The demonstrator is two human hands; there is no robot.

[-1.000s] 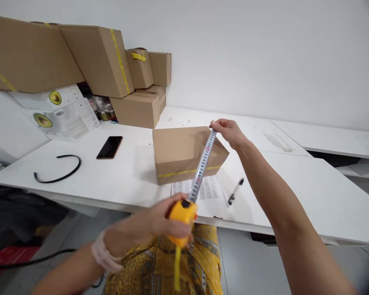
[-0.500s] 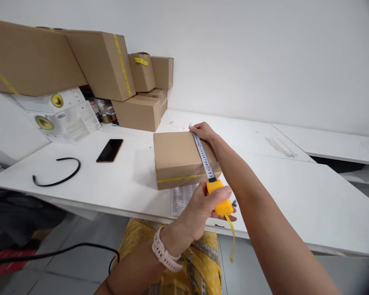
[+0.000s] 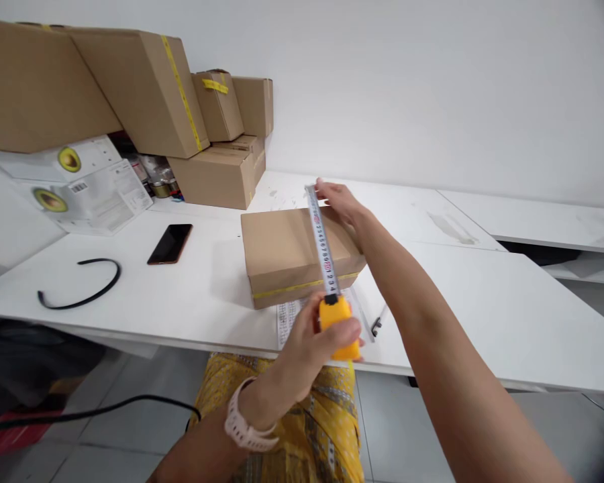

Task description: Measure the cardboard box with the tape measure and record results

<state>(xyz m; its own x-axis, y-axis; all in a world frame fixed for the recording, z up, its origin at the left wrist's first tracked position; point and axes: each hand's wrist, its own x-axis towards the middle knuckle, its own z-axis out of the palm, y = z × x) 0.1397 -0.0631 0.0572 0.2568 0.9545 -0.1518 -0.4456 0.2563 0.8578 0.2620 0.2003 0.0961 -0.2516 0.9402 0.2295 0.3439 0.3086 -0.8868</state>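
Observation:
My left hand (image 3: 307,342) is wrapped round a yellow tape measure (image 3: 338,325), with the thumb on top of its case. The metal blade (image 3: 322,245) is drawn out and reaches across the top of a closed cardboard box (image 3: 282,245), its end past the far edge and apparently raised. Beside that end is my right hand (image 3: 339,199), fingers stretched out and the blade not clearly between them. Partly under the box lies a printed sheet (image 3: 285,322). A pen-like item (image 3: 376,327) lies to the right of the sheet, partly hidden by my forearm.
Several cardboard boxes (image 3: 211,178) are stacked at the back left, above white avocado-printed cartons (image 3: 101,194). A phone (image 3: 170,243) and a black curved band (image 3: 115,278) lie on the white table (image 3: 201,308). A black cable (image 3: 105,406) runs below the table's front edge.
My right hand has loosened from the blade's end, which now sticks out past the box's far edge. The tape measure has shifted left and the blade has lifted. The view has moved slightly.

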